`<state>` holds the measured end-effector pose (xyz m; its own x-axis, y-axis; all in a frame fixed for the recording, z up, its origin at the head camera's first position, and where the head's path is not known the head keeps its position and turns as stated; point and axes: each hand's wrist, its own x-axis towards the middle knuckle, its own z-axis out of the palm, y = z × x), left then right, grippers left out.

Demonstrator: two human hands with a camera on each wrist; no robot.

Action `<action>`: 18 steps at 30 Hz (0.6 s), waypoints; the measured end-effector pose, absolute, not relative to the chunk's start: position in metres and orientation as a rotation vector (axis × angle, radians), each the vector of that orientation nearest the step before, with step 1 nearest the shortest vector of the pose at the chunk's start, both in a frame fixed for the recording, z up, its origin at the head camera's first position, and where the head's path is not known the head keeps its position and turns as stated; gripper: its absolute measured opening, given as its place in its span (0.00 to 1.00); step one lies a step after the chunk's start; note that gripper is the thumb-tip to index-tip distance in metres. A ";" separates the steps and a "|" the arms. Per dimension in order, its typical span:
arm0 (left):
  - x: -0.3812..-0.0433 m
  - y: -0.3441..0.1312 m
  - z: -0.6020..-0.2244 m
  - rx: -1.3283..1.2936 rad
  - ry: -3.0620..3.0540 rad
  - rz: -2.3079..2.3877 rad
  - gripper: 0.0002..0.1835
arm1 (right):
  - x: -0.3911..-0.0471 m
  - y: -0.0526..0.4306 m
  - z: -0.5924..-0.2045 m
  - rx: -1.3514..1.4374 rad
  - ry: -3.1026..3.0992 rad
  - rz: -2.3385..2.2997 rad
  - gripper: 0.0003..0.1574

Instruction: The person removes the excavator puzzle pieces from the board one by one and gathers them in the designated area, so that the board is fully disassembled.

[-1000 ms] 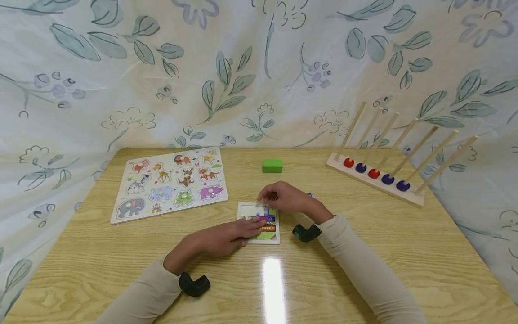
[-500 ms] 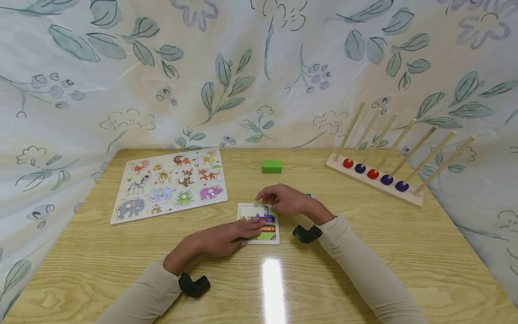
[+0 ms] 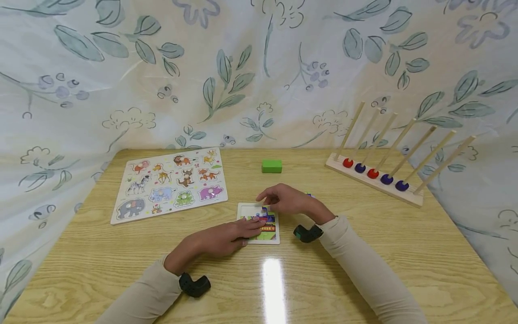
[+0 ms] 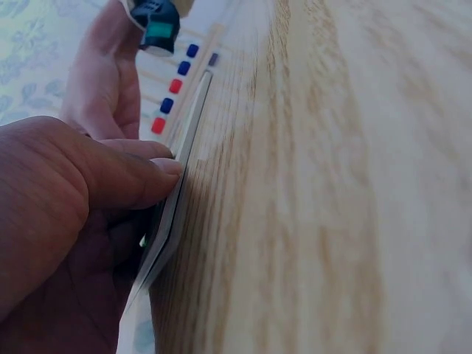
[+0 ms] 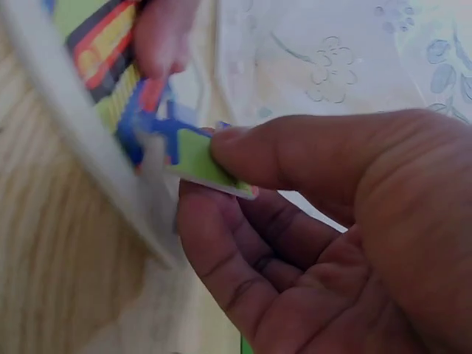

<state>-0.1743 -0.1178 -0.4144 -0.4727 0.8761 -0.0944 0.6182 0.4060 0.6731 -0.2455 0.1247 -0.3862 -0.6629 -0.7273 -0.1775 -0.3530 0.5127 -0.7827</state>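
A small white-framed jigsaw puzzle [image 3: 270,228] with a colourful train picture lies on the table in the head view. My left hand [image 3: 222,236] rests on it, fingers extended over the picture. In the left wrist view the left thumb [image 4: 140,173] touches the board's near edge. My right hand [image 3: 286,199] is over the puzzle's far right corner. Between its thumb and fingers it pinches a green and blue puzzle piece [image 5: 203,156], held tilted at the frame in the right wrist view. Behind the right wrist, another small colourful piece [image 3: 310,195] is mostly hidden.
A wooden animal peg puzzle [image 3: 170,184] lies at the back left. Beyond the hands sits a green block [image 3: 272,166]. At the back right stands a wooden peg rack [image 3: 374,180] with tall rods and red and blue beads. A floral cloth [image 3: 259,67] hangs behind the table.
My right hand has shifted very slightly, and the pinched piece has turned and moved a little to the left over the puzzle. The left hand has stayed in place.
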 end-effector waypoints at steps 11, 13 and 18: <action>-0.175 -0.119 -0.416 1.305 2.206 0.810 0.27 | -0.247 0.132 -0.390 -0.904 2.319 -0.985 0.12; -0.175 -0.119 -0.415 1.301 2.202 0.813 0.27 | -0.248 0.134 -0.390 -0.910 2.325 -0.983 0.13; -0.175 -0.119 -0.414 1.263 2.204 0.816 0.27 | -0.249 0.140 -0.389 -0.918 2.362 -0.975 0.14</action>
<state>-0.1751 -0.1187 -0.4136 -0.4661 0.8787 -0.1030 0.5996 0.3994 0.6936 -0.2494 0.1402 -0.3887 -0.6922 -0.7104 -0.1276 -0.4133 0.5351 -0.7368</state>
